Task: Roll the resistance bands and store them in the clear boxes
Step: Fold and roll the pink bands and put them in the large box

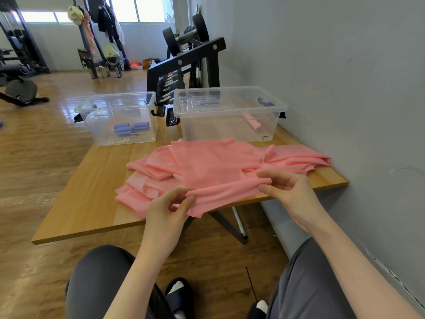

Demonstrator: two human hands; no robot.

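A heap of pink resistance bands (207, 166) lies spread over the near part of a low wooden table (92, 203). Its near edge is bunched into a fold at the table's front. My left hand (167, 208) pinches that fold at its left end and my right hand (285, 187) pinches it at its right end. Two clear boxes stand at the back. The left box (119, 118) holds rolled purple bands (130, 128). The right box (230, 111) holds one rolled pink band (253, 122).
A grey wall runs along the right side of the table. A black dumbbell rack (184, 72) stands behind the boxes. Gym machines and a coat stand are far back on the wooden floor. My knees and slippered feet are below the table's front edge.
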